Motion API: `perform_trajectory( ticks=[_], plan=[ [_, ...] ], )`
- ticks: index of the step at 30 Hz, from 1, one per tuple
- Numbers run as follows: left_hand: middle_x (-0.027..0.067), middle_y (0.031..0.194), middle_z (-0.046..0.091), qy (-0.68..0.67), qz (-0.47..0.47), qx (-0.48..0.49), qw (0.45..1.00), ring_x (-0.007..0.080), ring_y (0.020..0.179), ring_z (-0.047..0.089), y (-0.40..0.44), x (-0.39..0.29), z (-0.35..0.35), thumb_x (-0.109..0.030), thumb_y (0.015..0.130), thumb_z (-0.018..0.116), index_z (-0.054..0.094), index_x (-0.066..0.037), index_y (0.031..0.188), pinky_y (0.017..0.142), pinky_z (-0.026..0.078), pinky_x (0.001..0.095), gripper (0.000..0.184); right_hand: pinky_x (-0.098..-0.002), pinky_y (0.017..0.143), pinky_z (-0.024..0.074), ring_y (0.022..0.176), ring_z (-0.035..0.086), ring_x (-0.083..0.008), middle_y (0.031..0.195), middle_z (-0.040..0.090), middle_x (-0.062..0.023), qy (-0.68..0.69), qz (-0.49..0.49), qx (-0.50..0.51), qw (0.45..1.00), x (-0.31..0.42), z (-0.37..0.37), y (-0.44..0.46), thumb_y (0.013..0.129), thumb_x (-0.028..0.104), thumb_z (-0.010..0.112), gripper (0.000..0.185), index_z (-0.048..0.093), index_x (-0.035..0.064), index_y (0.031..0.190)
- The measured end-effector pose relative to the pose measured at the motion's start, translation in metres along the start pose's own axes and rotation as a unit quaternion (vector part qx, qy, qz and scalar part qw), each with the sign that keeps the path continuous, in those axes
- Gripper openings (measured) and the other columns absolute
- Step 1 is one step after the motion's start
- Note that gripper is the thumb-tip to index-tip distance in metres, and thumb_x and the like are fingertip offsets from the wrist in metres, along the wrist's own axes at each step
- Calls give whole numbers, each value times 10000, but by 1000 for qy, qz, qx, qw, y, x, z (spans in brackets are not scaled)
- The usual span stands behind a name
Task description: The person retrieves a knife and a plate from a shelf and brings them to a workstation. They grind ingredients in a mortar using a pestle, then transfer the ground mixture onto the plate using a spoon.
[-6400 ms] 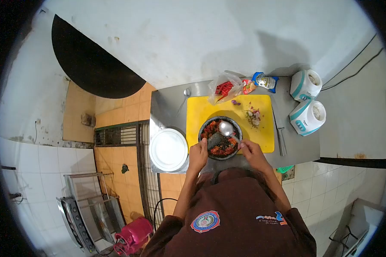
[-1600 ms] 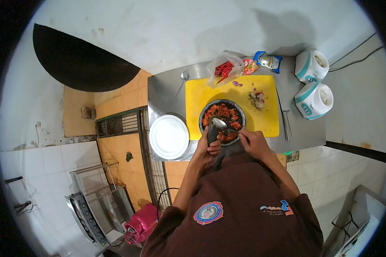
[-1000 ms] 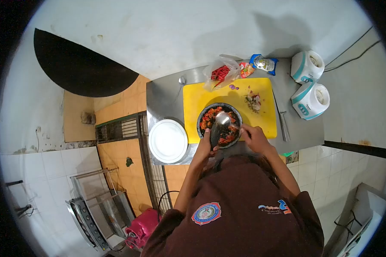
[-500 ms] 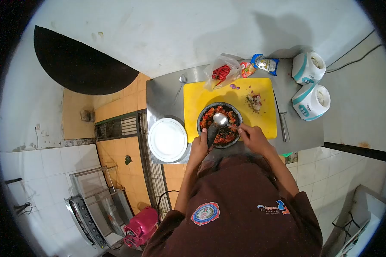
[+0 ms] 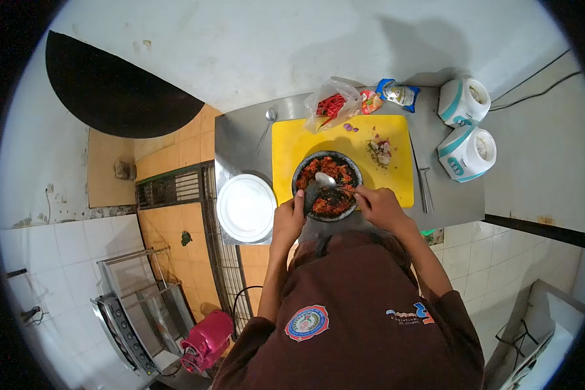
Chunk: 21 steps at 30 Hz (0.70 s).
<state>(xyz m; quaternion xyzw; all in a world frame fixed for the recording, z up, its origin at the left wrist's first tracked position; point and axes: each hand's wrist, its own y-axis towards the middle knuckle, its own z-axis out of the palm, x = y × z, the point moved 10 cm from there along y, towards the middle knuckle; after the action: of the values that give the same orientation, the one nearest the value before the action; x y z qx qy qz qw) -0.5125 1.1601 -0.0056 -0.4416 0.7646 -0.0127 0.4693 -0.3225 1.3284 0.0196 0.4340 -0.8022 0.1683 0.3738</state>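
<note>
A metal spoon (image 5: 325,179) lies over red paste (image 5: 331,207) inside a stone mortar (image 5: 357,169), ahead and to the left of the right hand (image 5: 381,207), whose thumb and fingers pinch its handle. The spoon looks light, stiff and smooth, likely slick where paste clings; the handle's end offers the cleanest hold. The left hand (image 5: 288,223) wraps a dark pestle (image 5: 312,194), thumb showing, other fingers mostly hidden; whether pestle and spoon touch is unclear. Pestle and mortar both look heavy and hard, the pestle best gripped at its near end. The mortar's rim rises between the 2 hands. Bare yellow board (image 5: 390,185) gives room beyond the right hand; a white plate (image 5: 246,208) crowds the left hand's outer side, and the table's (image 5: 461,201) near edge runs close to both.
</note>
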Motion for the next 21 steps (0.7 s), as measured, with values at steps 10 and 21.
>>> perform_trajectory(
  ticks=[10, 21],
  plan=[
    [7, 551, 439, -215, -108, 53, 969, 108, 429, 363, 0, 17, 6, -583, 1063, 381, 574, -33, 790, 426, 305, 284, 643, -513, 564, 518, 589, 655, -393, 633, 647, -160, -148, 7, -1, 989, 0, 11, -14, 969, 230, 595, 133, 642, 106, 981],
    [2, 548, 418, -275, -101, 41, 955, 92, 424, 316, 4, 28, -8, -563, 1073, 335, 525, -80, 809, 404, 233, 279, 582, -533, 650, 518, 698, 682, -396, 712, 676, -178, -143, 59, 78, 985, -14, -4, -15, 998, 307, 568, 230, 691, 113, 1005]
  ],
)
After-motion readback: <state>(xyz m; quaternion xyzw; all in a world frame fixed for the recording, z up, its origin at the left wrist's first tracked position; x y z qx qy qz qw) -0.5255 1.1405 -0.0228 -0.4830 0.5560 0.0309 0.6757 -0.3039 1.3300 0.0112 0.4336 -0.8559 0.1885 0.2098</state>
